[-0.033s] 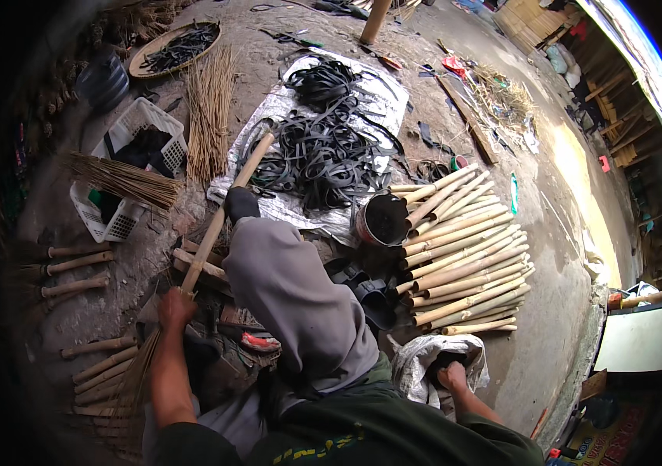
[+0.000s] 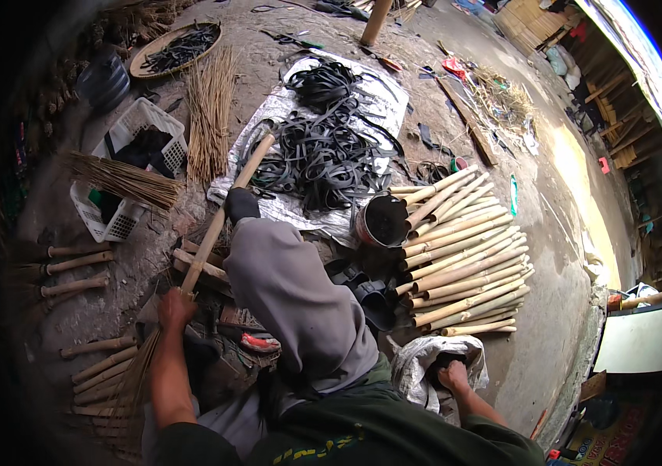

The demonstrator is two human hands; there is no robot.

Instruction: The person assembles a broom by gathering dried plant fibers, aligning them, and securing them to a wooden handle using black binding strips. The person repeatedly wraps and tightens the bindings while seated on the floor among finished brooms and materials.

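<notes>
A bamboo pole (image 2: 214, 237) slants across the space in front of me. My left hand (image 2: 176, 307) is closed round its lower end, where a bundle of thin brown bristles (image 2: 142, 369) joins it and trails down toward me. My foot in a black sock (image 2: 242, 204) rests against the pole's upper part, the leg in a grey trouser. At the lower right, my right hand (image 2: 452, 377) reaches into the mouth of a white woven sack (image 2: 410, 373), against something black inside; its fingertips are hidden there.
Cut bamboo poles (image 2: 463, 272) lie stacked at right beside a bucket (image 2: 384, 220). Tangled black strips (image 2: 323, 155) cover a white sheet (image 2: 389, 85) ahead. Left are white plastic crates (image 2: 144, 116), stick bundles (image 2: 210, 116) and a round woven tray (image 2: 138, 68); more handled pieces (image 2: 105, 365) lie lower left.
</notes>
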